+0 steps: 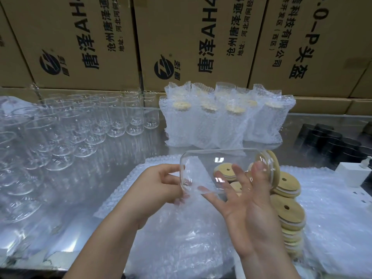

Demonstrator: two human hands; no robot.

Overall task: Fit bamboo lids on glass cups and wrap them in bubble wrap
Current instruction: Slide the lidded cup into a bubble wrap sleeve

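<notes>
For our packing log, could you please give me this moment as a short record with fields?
Held item: glass cup, sideways above the bubble wrap sheets
Lid: bamboo lid at its mouth, right end
Left hand: grips the cup's base
Right hand: fingers straight and spread, against the cup near the lid
Spare lids: stack of bamboo lids at right
Empty cups: rows of glass cups at left
Finished: wrapped cups standing at the back
Behind: cardboard boxes
</notes>
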